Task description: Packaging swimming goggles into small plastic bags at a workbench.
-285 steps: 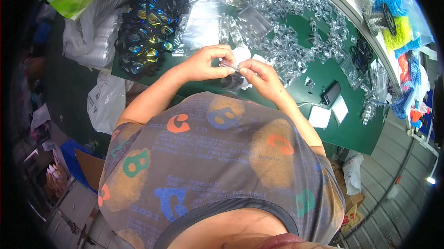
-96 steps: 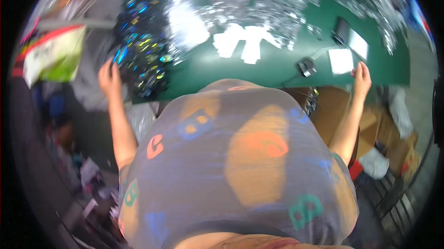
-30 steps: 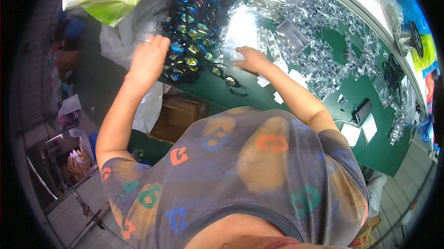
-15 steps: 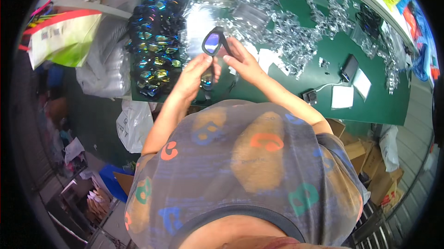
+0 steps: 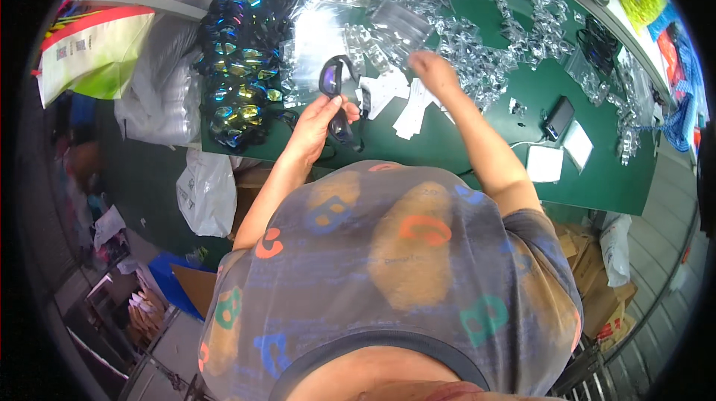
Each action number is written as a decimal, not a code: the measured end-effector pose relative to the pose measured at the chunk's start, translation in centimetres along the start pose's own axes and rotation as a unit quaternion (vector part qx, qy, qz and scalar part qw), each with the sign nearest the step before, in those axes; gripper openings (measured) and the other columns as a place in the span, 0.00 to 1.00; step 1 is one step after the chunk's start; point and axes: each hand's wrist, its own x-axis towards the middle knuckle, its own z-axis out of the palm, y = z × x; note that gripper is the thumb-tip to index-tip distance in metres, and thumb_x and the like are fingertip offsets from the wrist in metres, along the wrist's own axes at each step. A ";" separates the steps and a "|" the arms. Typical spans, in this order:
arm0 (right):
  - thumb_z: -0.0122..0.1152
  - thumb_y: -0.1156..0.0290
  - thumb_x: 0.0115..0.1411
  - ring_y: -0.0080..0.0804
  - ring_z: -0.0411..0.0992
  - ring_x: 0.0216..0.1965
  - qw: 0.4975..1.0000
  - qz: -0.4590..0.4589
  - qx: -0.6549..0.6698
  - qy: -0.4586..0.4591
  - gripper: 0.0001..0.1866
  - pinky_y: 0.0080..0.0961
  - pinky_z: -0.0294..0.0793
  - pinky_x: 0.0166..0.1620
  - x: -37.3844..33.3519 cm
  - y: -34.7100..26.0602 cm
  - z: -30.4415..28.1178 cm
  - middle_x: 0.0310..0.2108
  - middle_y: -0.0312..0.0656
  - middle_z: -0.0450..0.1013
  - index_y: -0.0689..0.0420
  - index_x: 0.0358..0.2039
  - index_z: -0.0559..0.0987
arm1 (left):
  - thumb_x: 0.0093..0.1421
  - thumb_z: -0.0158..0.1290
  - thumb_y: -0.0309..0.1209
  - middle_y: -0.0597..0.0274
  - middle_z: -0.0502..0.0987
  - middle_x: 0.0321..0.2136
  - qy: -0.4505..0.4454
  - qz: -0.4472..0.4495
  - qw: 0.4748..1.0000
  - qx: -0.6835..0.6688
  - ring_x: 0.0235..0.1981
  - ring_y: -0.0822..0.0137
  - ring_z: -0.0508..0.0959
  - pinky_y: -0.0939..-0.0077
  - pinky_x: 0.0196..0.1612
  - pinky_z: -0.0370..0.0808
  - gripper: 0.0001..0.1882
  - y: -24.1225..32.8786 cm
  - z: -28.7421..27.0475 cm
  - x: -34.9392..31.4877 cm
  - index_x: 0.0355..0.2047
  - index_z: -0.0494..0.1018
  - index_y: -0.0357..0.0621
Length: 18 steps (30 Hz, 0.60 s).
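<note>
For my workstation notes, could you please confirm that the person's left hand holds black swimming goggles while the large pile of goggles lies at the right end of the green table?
Not quite: the head view shows the large pile of goggles at the left end of the green table, not the right. The left hand does hold black swimming goggles.

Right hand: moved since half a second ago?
Yes. Against the clear plastic sleeves, the right hand has moved rightward and farther from the person, away from the dark eyewear.
</note>
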 end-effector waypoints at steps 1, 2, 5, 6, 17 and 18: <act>0.61 0.58 0.64 0.46 0.80 0.40 0.996 -0.013 -0.086 0.021 0.14 0.41 0.78 0.44 1.6 -0.9 -1.1 0.39 0.48 0.80 0.53 0.41 0.83 | 0.72 0.49 0.40 0.54 0.81 0.39 0.026 0.008 0.999 -0.030 0.41 0.63 0.81 0.69 0.48 0.77 0.17 -0.8 -0.5 -0.2 0.49 0.72 0.37; 0.62 0.58 0.62 0.48 0.79 0.40 0.992 -0.036 -0.122 -0.020 0.13 0.43 0.78 0.44 2.7 -1.5 -1.8 0.38 0.48 0.80 0.53 0.38 0.83 | 0.73 0.49 0.41 0.54 0.81 0.38 0.047 0.016 0.997 -0.058 0.39 0.63 0.81 0.70 0.46 0.78 0.18 -1.3 -0.7 -0.2 0.48 0.72 0.37; 0.62 0.56 0.61 0.48 0.80 0.40 0.968 -0.100 -0.217 -0.083 0.15 0.44 0.79 0.44 5.2 -3.0 -2.0 0.38 0.48 0.81 0.55 0.34 0.84 | 0.74 0.47 0.43 0.54 0.81 0.37 0.114 0.013 0.989 -0.097 0.36 0.64 0.82 0.70 0.42 0.79 0.18 -2.2 -0.2 -1.1 0.48 0.71 0.38; 0.62 0.57 0.60 0.48 0.80 0.39 0.952 -0.102 -0.263 -0.121 0.14 0.44 0.79 0.43 6.1 -2.9 -1.6 0.37 0.48 0.81 0.55 0.33 0.85 | 0.74 0.46 0.43 0.54 0.81 0.36 0.132 0.009 0.984 -0.120 0.36 0.64 0.82 0.71 0.42 0.80 0.19 -2.4 -0.2 -1.3 0.48 0.71 0.38; 0.56 0.72 0.56 0.47 0.82 0.39 0.906 -0.143 -0.347 -0.194 0.10 0.41 0.81 0.42 8.0 -1.4 0.8 0.35 0.50 0.82 0.57 0.28 0.86 | 0.75 0.43 0.45 0.50 0.82 0.40 0.123 0.006 0.986 -0.109 0.40 0.63 0.82 0.69 0.45 0.79 0.21 -1.9 -1.1 -1.9 0.51 0.70 0.38; 0.56 0.72 0.56 0.47 0.82 0.39 0.907 -0.141 -0.348 -0.192 0.10 0.41 0.81 0.42 7.7 -1.4 0.6 0.35 0.50 0.82 0.57 0.28 0.86 | 0.75 0.43 0.45 0.50 0.82 0.41 0.109 0.002 0.988 -0.111 0.41 0.63 0.82 0.69 0.46 0.79 0.22 -1.7 -0.9 -1.8 0.52 0.70 0.37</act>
